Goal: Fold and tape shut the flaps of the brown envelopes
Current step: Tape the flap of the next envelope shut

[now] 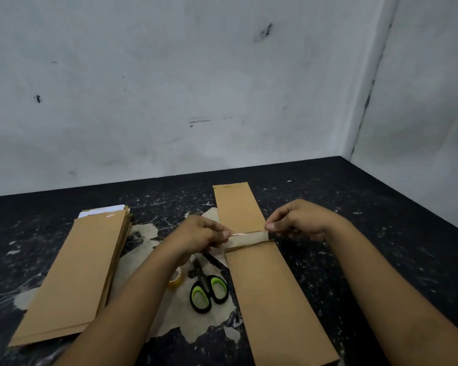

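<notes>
Two hands, left hand [200, 233] and right hand [299, 220], pinch what looks like a strip of tape [249, 235] over the near envelope [273, 294] flap, toward the worktop's [381, 207] right edge.

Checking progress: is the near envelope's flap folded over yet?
Folded: the flap lies over the near envelope, both hands pinching tape across it.
</notes>
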A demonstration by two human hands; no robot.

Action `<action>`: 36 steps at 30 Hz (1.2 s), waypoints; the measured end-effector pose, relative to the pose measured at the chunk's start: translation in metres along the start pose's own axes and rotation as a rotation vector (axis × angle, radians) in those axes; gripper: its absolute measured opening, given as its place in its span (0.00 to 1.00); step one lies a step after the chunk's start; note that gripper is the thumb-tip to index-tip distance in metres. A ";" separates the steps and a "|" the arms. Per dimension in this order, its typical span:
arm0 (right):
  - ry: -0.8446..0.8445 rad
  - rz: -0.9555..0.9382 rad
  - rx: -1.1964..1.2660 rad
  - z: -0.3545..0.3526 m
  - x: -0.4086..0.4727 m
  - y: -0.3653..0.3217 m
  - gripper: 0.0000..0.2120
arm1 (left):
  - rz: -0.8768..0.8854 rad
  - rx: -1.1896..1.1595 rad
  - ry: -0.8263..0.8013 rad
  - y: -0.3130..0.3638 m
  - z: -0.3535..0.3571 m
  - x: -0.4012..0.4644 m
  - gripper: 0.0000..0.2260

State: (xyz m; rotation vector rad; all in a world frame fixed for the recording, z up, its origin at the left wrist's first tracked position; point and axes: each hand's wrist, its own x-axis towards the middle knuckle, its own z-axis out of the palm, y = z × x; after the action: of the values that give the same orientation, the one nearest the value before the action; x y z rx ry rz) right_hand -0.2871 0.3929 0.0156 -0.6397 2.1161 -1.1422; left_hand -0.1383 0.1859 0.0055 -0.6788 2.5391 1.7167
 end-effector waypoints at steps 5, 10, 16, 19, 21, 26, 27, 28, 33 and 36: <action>-0.011 0.059 0.073 0.005 0.012 0.013 0.05 | -0.041 -0.006 -0.026 -0.013 0.006 0.010 0.05; -0.002 0.083 0.055 0.012 0.017 0.019 0.04 | -0.035 0.061 -0.005 -0.019 0.010 0.013 0.04; 0.035 0.105 0.021 0.015 0.019 0.019 0.06 | -0.009 0.201 0.049 -0.019 0.016 0.016 0.03; 0.043 0.108 0.025 0.016 0.019 0.020 0.06 | 0.016 0.259 0.068 -0.019 0.018 0.014 0.03; 0.054 0.110 0.027 0.017 0.018 0.019 0.05 | 0.012 0.270 0.073 -0.018 0.018 0.014 0.03; 0.075 0.121 0.000 0.019 0.019 0.018 0.04 | -0.016 0.273 0.107 -0.014 0.021 0.014 0.02; 0.081 0.124 -0.007 0.020 0.019 0.018 0.04 | -0.023 0.272 0.116 -0.013 0.022 0.013 0.02; 0.087 0.125 -0.014 0.020 0.019 0.018 0.04 | -0.029 0.268 0.121 -0.013 0.023 0.013 0.02; 0.087 0.141 -0.014 0.020 0.018 0.016 0.05 | -0.048 0.244 0.131 -0.012 0.024 0.015 0.02; 0.085 0.157 0.006 0.020 0.018 0.015 0.06 | -0.057 0.212 0.110 -0.013 0.023 0.017 0.02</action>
State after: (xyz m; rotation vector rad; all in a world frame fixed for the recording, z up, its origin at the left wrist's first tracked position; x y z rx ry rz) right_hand -0.2867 0.3780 -0.0111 -0.4201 2.1911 -1.1049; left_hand -0.1549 0.1963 -0.0191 -0.8433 2.6926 1.4034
